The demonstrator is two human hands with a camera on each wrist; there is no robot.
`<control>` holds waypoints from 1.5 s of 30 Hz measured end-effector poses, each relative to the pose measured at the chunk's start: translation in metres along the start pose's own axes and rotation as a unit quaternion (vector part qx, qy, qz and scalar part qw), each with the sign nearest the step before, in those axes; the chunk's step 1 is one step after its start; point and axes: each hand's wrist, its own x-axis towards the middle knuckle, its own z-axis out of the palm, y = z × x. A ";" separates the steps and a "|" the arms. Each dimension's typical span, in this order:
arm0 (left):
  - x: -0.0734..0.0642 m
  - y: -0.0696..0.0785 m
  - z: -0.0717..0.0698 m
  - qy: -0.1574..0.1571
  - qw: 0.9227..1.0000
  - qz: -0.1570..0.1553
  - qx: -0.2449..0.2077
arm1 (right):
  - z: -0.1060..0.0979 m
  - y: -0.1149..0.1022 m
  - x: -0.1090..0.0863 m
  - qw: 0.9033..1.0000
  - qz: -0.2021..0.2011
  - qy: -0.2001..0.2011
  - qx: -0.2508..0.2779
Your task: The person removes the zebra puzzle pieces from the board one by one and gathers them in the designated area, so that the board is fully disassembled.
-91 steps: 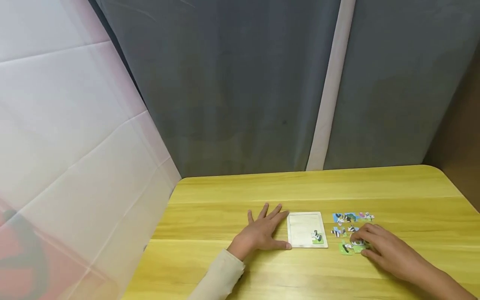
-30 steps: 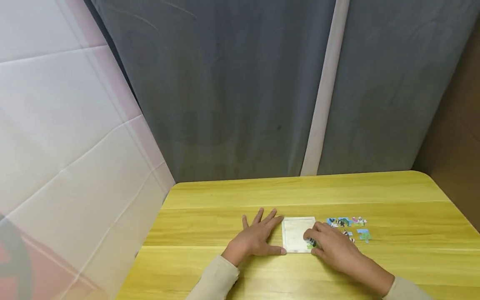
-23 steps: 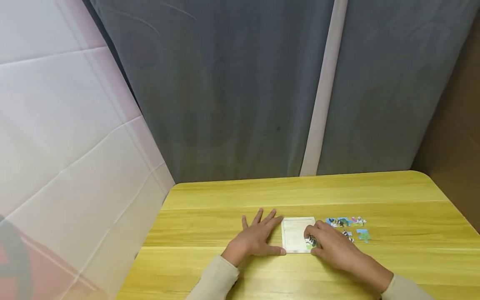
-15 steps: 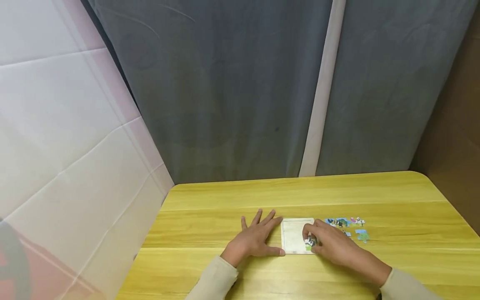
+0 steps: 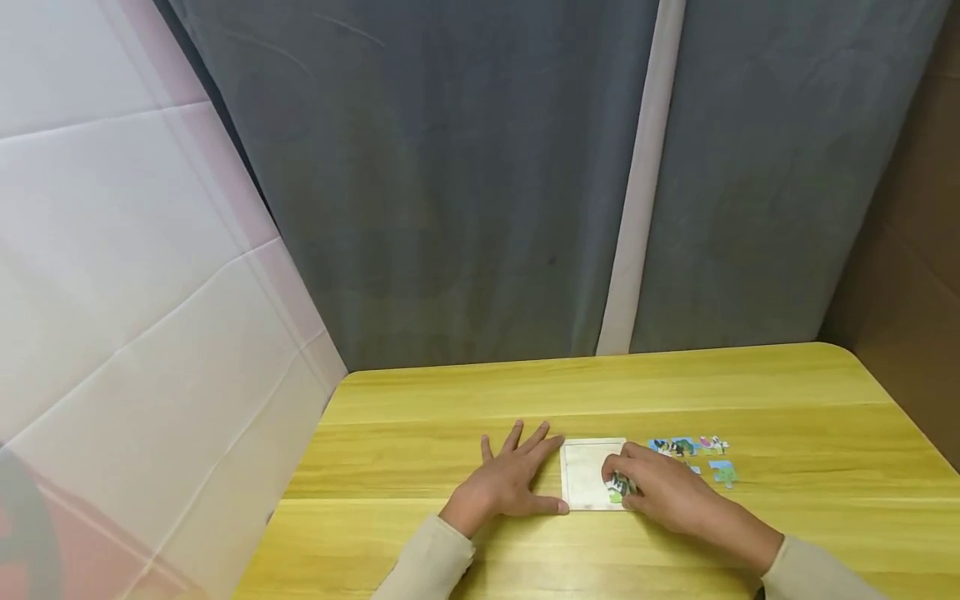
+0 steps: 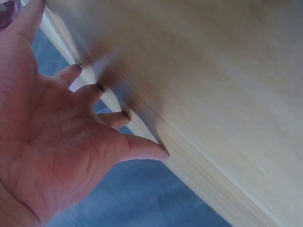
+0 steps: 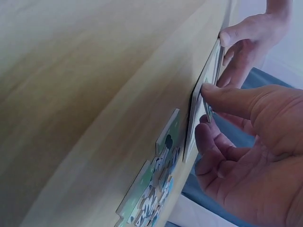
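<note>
A shallow, pale puzzle tray [image 5: 583, 468] lies flat on the table. My left hand [image 5: 504, 485] rests along its left side, fingers spread, with the thumb at the near left corner and the index finger at the far left one. Over the tray's near right corner, my right hand [image 5: 670, 490] pinches a green, black and white puzzle piece [image 5: 617, 487] between thumb and fingers. The right wrist view shows the right thumb on this piece [image 7: 207, 109] close against the tray [image 7: 195, 111]. My fingers partly cover the printed picture.
Several loose puzzle pieces [image 5: 682, 447] lie on the table right of the tray; the right hand and forearm cover some in the head view. More overlapping pieces [image 7: 154, 189] show in the right wrist view. A grey curtain [image 5: 450, 208] hangs behind the wooden table [image 5: 420, 433].
My right hand has moved left from the loose pieces to the tray's near right corner, where one piece lay before. Its fingers shift slightly there over the last second. The left hand stays put.
</note>
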 end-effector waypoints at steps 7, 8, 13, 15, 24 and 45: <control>-0.001 -0.002 -0.001 -0.002 1.000 -0.001 -0.002 | 0.000 -0.003 -0.003 0.999 -0.006 0.033 -0.025; 0.000 -0.002 -0.002 -0.002 1.000 0.000 -0.003 | 0.000 -0.002 -0.004 0.999 -0.008 0.040 -0.028; 0.000 -0.004 -0.003 -0.004 1.000 0.000 -0.007 | -0.003 0.009 -0.014 0.996 -0.026 0.069 -0.040; -0.001 -0.005 -0.003 -0.005 1.000 0.000 -0.008 | -0.005 0.015 -0.020 0.996 -0.036 0.071 -0.038; -0.004 -0.008 -0.001 0.000 1.000 0.002 -0.009 | -0.018 0.043 -0.056 0.987 -0.050 0.125 -0.090; -0.004 -0.013 -0.002 -0.004 1.000 -0.002 -0.013 | -0.027 0.082 -0.102 0.990 0.009 0.123 -0.063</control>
